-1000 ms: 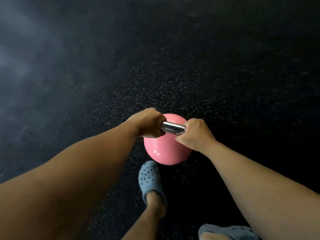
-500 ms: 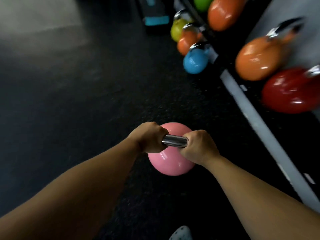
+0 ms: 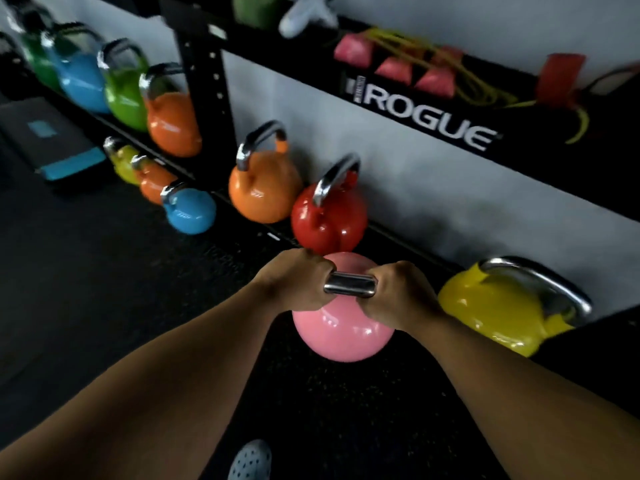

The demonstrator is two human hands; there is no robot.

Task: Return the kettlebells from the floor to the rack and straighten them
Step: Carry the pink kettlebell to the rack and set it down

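Hands grip one thing together: the left hand (image 3: 294,282) and the right hand (image 3: 398,296) are both closed around the steel handle of the pink kettlebell (image 3: 343,330), which hangs above the dark floor (image 3: 104,271), just before the red kettlebell (image 3: 329,216) and near the yellow kettlebell (image 3: 498,306) on the rack (image 3: 433,116).
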